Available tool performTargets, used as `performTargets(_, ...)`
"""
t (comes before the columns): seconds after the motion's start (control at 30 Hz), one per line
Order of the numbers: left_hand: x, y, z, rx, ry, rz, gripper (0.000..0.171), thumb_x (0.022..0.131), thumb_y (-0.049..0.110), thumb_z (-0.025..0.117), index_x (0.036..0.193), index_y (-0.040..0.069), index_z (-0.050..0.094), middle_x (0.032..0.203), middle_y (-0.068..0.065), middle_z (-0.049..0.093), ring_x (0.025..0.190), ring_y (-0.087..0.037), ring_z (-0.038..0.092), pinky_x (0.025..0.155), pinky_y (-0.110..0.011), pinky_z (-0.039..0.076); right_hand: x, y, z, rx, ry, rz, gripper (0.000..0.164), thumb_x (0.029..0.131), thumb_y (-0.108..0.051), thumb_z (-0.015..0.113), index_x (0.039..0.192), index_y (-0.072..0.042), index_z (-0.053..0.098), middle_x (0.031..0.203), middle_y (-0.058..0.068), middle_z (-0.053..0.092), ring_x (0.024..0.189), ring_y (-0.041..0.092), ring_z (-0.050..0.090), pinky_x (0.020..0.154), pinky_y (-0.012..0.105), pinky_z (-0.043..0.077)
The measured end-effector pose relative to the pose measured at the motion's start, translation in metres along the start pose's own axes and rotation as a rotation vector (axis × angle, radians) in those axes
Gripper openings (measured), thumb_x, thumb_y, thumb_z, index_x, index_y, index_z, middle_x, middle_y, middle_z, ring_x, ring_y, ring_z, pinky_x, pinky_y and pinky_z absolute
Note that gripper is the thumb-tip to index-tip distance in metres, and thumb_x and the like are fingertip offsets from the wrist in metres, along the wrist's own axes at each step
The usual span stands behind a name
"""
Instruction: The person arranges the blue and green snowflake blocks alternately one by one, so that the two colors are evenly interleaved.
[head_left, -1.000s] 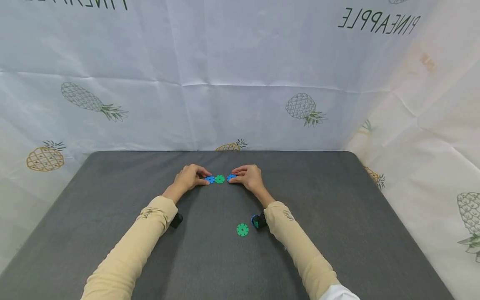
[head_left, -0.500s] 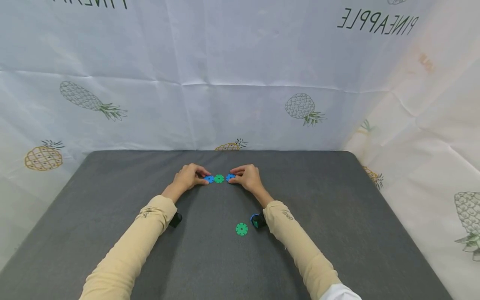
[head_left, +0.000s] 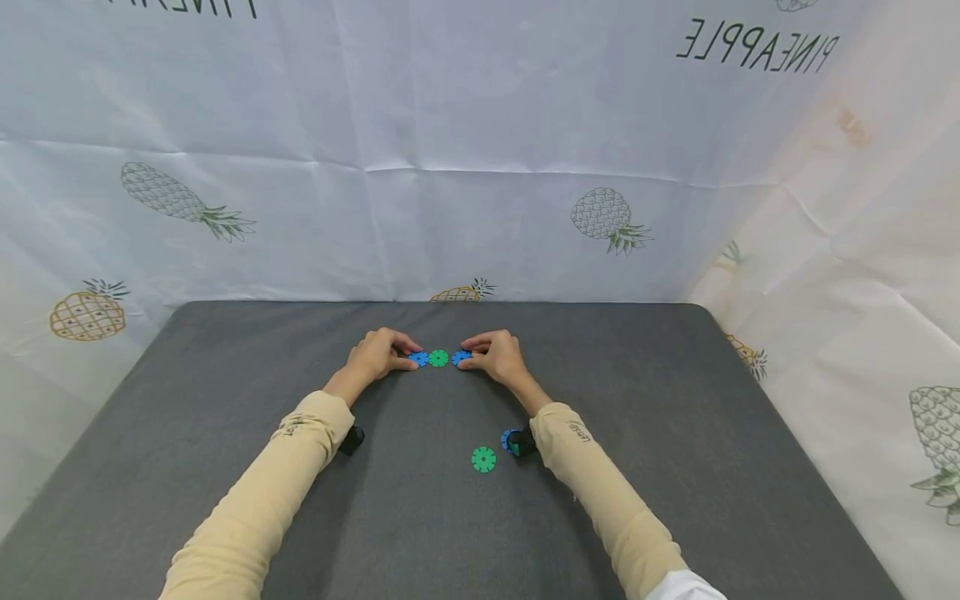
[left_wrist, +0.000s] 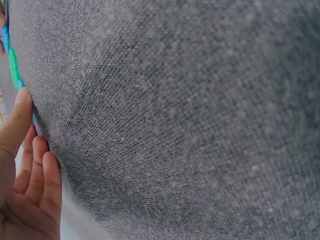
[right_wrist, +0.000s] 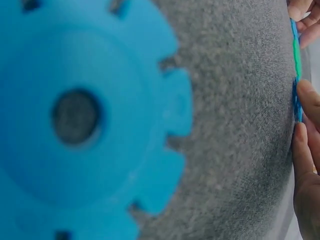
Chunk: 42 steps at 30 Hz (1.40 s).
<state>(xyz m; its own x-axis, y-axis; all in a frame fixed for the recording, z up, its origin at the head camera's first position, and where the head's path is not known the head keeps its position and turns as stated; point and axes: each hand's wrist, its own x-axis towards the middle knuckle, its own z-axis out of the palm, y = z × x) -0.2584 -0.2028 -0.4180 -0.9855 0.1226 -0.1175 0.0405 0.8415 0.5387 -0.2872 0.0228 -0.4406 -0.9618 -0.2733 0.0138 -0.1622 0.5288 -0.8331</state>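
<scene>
Three notched plastic discs lie in a row near the table's far edge: a green disc between two blue ones. My left hand pinches the left blue disc between thumb and fingers, and this disc's edge seems to meet the green one. On the other side my right hand pinches the right blue disc, with a small gap to the green. Fingers cover the outer parts of both blue discs. In the right wrist view the green disc appears edge-on, above the right fingertips.
Nearer the body, a loose green disc lies flat on the dark grey table. Beside it another blue disc is partly hidden by the right wrist camera; it looms large in the right wrist view. A pineapple-print curtain hangs behind the table.
Both hands keep their hold and place on the blue discs. The right wrist has shifted very slightly right, baring a little more of the nearer blue disc.
</scene>
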Motion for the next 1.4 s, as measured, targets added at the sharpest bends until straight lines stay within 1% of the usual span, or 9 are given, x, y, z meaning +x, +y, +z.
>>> performTargets(0.1, 0.001, 0.000, 0.000, 0.002, 0.000, 0.002, 0.031, 0.083, 0.023, 0.077, 0.113, 0.013, 0.073, 0.105, -0.005, 0.067, 0.088, -0.021, 0.061, 0.072, -0.041, 0.047, 0.000, 0.001, -0.001, -0.018, 0.006, -0.026, 0.024, 0.072, -0.009, 0.084, 0.095, -0.004, 0.077, 0.088, 0.008, 0.073, 0.081, 0.015, 0.068, 0.071, 0.027, 0.053)
performTargets(0.23, 0.001, 0.000, 0.000, -0.009, 0.001, 0.006, 0.030, 0.082, 0.023, 0.077, 0.111, 0.014, 0.074, 0.104, -0.004, 0.068, 0.087, -0.020, 0.061, 0.071, -0.039, 0.047, 0.000, 0.001, -0.002, -0.035, 0.003, -0.035, 0.023, 0.071, -0.009, 0.085, 0.092, -0.004, 0.077, 0.086, 0.007, 0.073, 0.078, 0.014, 0.067, 0.071, 0.026, 0.053)
performTargets(0.3, 0.001, 0.000, -0.001, -0.019, 0.000, 0.007, 0.030, 0.082, 0.024, 0.078, 0.110, 0.016, 0.075, 0.102, -0.003, 0.068, 0.086, -0.020, 0.061, 0.071, -0.039, 0.047, 0.000, 0.001, -0.003, -0.040, -0.010, -0.032, 0.023, 0.072, -0.009, 0.085, 0.093, -0.005, 0.077, 0.086, 0.007, 0.073, 0.078, 0.013, 0.067, 0.071, 0.025, 0.053)
performTargets(0.4, -0.001, 0.000, -0.002, -0.019, 0.007, 0.027, 0.028, 0.081, 0.026, 0.079, 0.107, 0.017, 0.076, 0.098, -0.001, 0.068, 0.082, -0.018, 0.060, 0.068, -0.037, 0.046, 0.001, 0.001, -0.005, -0.046, -0.037, -0.027, 0.024, 0.073, -0.010, 0.084, 0.095, -0.005, 0.077, 0.088, 0.006, 0.073, 0.077, 0.011, 0.065, 0.070, 0.024, 0.052)
performTargets(0.53, 0.001, -0.002, -0.001, -0.021, 0.001, 0.024, 0.029, 0.081, 0.025, 0.079, 0.108, 0.016, 0.075, 0.099, -0.002, 0.068, 0.083, -0.018, 0.060, 0.069, -0.038, 0.046, 0.000, 0.001, -0.009, -0.037, -0.064, -0.028, 0.023, 0.075, -0.009, 0.083, 0.097, -0.005, 0.076, 0.087, 0.005, 0.072, 0.076, 0.010, 0.063, 0.069, 0.024, 0.050)
performTargets(0.57, 0.002, -0.003, 0.000, -0.025, -0.007, 0.011, 0.030, 0.082, 0.024, 0.078, 0.110, 0.015, 0.074, 0.102, -0.002, 0.068, 0.086, -0.019, 0.061, 0.072, -0.040, 0.046, 0.000, 0.001, -0.009, -0.036, -0.063, -0.031, 0.023, 0.075, -0.008, 0.082, 0.097, -0.005, 0.076, 0.086, 0.005, 0.072, 0.076, 0.010, 0.063, 0.069, 0.024, 0.050)
performTargets(0.77, 0.004, -0.005, 0.000, -0.012, -0.016, 0.011, 0.032, 0.084, 0.023, 0.076, 0.114, 0.013, 0.073, 0.107, -0.005, 0.067, 0.088, -0.021, 0.060, 0.071, -0.040, 0.047, 0.001, 0.004, -0.011, -0.052, -0.049, -0.045, 0.019, 0.076, -0.005, 0.081, 0.094, -0.005, 0.076, 0.086, 0.005, 0.072, 0.076, 0.012, 0.065, 0.069, 0.025, 0.050)
performTargets(1.0, 0.002, -0.003, -0.001, -0.015, -0.016, 0.008, 0.033, 0.083, 0.024, 0.077, 0.114, 0.014, 0.073, 0.107, -0.005, 0.067, 0.087, -0.020, 0.060, 0.069, -0.038, 0.046, 0.001, 0.005, -0.009, -0.056, -0.037, -0.056, 0.014, 0.077, -0.005, 0.080, 0.091, -0.005, 0.077, 0.086, 0.006, 0.073, 0.077, 0.013, 0.065, 0.069, 0.025, 0.051)
performTargets(1.4, 0.002, -0.003, -0.001, -0.019, -0.018, 0.006, 0.032, 0.083, 0.024, 0.077, 0.114, 0.014, 0.073, 0.106, -0.004, 0.067, 0.085, -0.020, 0.059, 0.069, -0.038, 0.046, 0.001, 0.006, -0.009, -0.036, -0.037, -0.057, 0.014, 0.077, -0.004, 0.080, 0.091, -0.005, 0.077, 0.088, 0.007, 0.073, 0.078, 0.013, 0.066, 0.070, 0.026, 0.052)
